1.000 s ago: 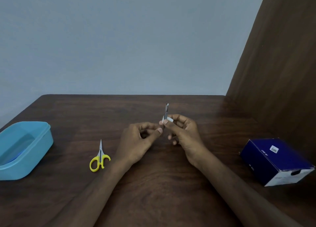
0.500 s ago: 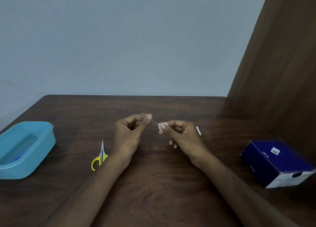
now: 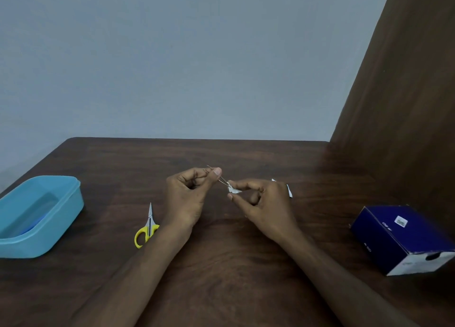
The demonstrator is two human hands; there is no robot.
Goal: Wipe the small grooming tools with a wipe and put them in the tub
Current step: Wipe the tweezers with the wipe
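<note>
Blue tub (image 3: 37, 215) waits far left, scissors (image 3: 147, 228) beside it unwiped. Left hand (image 3: 189, 198) pinches a thin metal tool (image 3: 222, 180) mid-air, steadying it so the right hand (image 3: 261, 203) can pinch the wipe (image 3: 232, 190) around its tip.

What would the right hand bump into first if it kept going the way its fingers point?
Probably the left hand. The right hand points leftward, pinching a wipe round a thin metal tool that the left hand holds. Depth is hard to judge.
</note>
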